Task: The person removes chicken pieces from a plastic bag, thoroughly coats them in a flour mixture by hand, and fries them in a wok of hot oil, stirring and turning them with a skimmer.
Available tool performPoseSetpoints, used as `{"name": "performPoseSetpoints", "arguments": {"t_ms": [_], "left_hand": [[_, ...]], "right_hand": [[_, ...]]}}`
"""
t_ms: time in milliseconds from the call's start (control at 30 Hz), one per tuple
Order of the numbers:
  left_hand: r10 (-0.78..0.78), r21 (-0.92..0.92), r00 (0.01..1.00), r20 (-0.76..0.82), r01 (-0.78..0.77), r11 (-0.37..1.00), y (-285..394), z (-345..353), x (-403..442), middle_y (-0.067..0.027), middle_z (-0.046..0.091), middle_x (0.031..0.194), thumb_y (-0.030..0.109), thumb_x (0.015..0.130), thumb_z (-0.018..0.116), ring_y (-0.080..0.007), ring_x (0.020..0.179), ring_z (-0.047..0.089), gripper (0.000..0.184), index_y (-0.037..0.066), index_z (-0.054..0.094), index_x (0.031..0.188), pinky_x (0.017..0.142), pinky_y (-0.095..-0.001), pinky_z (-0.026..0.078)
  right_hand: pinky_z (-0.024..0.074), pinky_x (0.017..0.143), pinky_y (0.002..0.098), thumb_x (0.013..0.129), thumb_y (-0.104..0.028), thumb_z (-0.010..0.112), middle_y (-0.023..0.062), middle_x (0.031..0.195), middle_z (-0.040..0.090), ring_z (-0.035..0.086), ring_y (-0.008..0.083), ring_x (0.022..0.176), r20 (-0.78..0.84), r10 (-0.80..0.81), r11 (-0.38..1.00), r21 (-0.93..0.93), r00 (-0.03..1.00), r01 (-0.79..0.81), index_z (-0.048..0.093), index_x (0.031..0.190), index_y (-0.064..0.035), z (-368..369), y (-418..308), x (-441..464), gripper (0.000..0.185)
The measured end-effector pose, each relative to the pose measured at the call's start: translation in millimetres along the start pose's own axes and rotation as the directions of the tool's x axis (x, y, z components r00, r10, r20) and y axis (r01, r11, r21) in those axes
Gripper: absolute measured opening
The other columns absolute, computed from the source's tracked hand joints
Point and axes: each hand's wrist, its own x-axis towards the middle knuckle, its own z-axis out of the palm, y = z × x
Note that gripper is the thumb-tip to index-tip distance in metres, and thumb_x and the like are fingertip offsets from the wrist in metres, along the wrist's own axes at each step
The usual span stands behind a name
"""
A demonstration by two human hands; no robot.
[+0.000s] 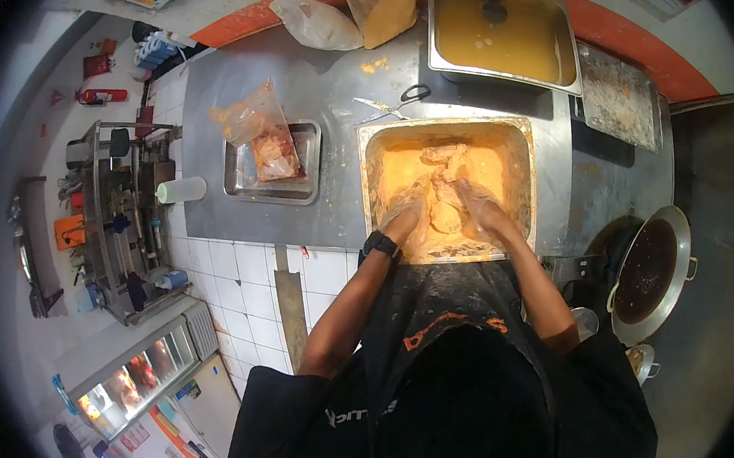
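A deep metal tub (520, 167) holds orange-yellow breading flour (490, 156). Several flour-coated pieces of chicken lie in it, one coated chicken piece (445, 211) between my hands and another farther back. Both hands wear clear plastic gloves dusted with flour. My left hand (408, 207) curls against the left side of the nearer piece. From the other side my right hand (479, 201) closes in on it. Flour partly covers the fingertips of both hands.
Behind the tub are scissors (392, 106) and a large pan of yellowish liquid (502, 36). On the left, a metal tray (316, 169) carries a plastic bag of raw meat (277, 154). A wok of dark oil (646, 269) stands at right. Bags (319, 24) line the wall.
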Motion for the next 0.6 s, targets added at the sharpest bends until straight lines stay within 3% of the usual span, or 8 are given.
{"name": "performPoseSetpoints", "arguments": {"t_ms": [33,100,233,300,367,433,500,600], "left_hand": [[-0.08,-0.187,0.993,0.087,0.095,0.978,4.2,5.7,-2.7,-0.0137,0.046,0.134,0.04,0.097,0.033,-0.0239,0.124,0.042,0.054,0.001,0.04,0.133,0.103,-0.0301,0.03],[0.163,-0.052,0.983,0.083,-0.159,0.986,14.3,13.6,-8.5,-0.0147,0.045,0.134,0.039,0.098,0.03,-0.0233,0.123,0.042,0.054,-0.001,0.04,0.132,0.103,-0.0307,0.03],[-0.077,-0.14,0.987,-0.142,0.057,0.989,29.8,8.7,-12.1,-0.011,0.053,0.122,0.033,0.097,0.035,-0.0204,0.109,0.05,0.046,0.0,0.045,0.128,0.093,-0.0308,0.038],[-0.141,-0.147,0.971,-0.192,0.113,0.983,33.0,-1.3,-23.6,-0.0085,0.06,0.112,0.029,0.097,0.036,-0.0181,0.097,0.056,0.041,0.002,0.047,0.126,0.085,-0.0306,0.042],[0.007,0.742,1.0,0.013,-0.015,0.67,62.4,-14.2,-25.6,-0.0113,0.058,0.118,0.023,0.093,0.037,-0.0247,0.102,0.056,0.04,0.005,0.046,0.128,0.088,-0.0324,0.041],[-0.069,0.763,0.996,0.056,0.002,0.646,35.1,-5.7,-13.1,-0.0118,0.055,0.123,0.02,0.09,0.037,-0.0279,0.11,0.052,0.043,0.007,0.045,0.129,0.094,-0.0353,0.039],[0.447,0.767,0.861,0.244,-0.454,0.454,-5.8,1.7,-8.7,-0.0189,0.062,0.1,0.026,0.09,0.038,-0.0326,0.093,0.058,0.037,0.009,0.054,0.118,0.084,-0.0422,0.043],[0.184,0.69,0.951,0.248,-0.307,0.655,22.7,8.5,-24.3,-0.0166,0.055,0.116,0.028,0.092,0.036,-0.0301,0.108,0.051,0.041,0.008,0.048,0.125,0.093,-0.0389,0.036]], "right_hand": [[0.0275,0.105,0.0386,0.085,-0.071,0.028,0.0258,0.14,0.032,0.034,0.0328,0.13,0.001,0.004,1.0,-0.004,1.0,-0.004,0.032,0.138,-0.001,6.4,2.8,3.3,0.088],[0.0274,0.106,0.0412,0.082,-0.074,0.027,0.0264,0.143,0.026,0.029,0.0343,0.132,0.071,-0.214,0.915,0.364,0.974,0.174,0.025,0.142,-0.0047,19.2,3.7,15.4,0.092],[0.0288,0.105,0.044,0.082,-0.075,0.024,0.025,0.144,0.024,0.027,0.0352,0.133,-0.029,-0.219,0.686,0.707,0.975,0.175,0.019,0.144,-0.0087,6.8,-1.2,-0.2,0.091],[0.0351,0.099,0.0457,0.084,-0.07,0.029,0.0267,0.135,0.037,0.036,0.0345,0.127,-0.12,-0.124,0.961,0.234,0.985,0.15,0.022,0.143,-0.0065,-17.4,10.1,-17.8,0.087],[0.0382,0.096,0.0465,0.085,-0.068,0.032,0.0276,0.131,0.043,0.041,0.0341,0.124,-0.194,-0.119,0.993,-0.035,0.974,0.114,0.024,0.142,-0.0054,-18.9,17.5,-7.7,0.085],[0.0377,0.096,0.0396,0.086,-0.068,0.026,0.029,0.121,0.05,0.047,0.0341,0.119,-0.212,-0.143,0.932,-0.358,0.967,0.06,0.043,0.127,0.0031,1.0,23.3,-0.4,0.084],[0.037,0.097,0.0371,0.087,-0.067,0.023,0.0297,0.119,0.052,0.048,0.0354,0.117,-0.166,-0.161,0.847,-0.53,0.973,0.05,0.049,0.122,0.0067,11.4,5.7,-11.0,0.085],[0.0306,0.103,0.0393,0.088,-0.061,0.02,0.0299,0.125,0.046,0.044,0.0398,0.119,-0.019,-0.068,0.863,-0.504,0.998,0.049,0.047,0.124,0.0057,25.8,10.1,-15.7,0.081]]}}
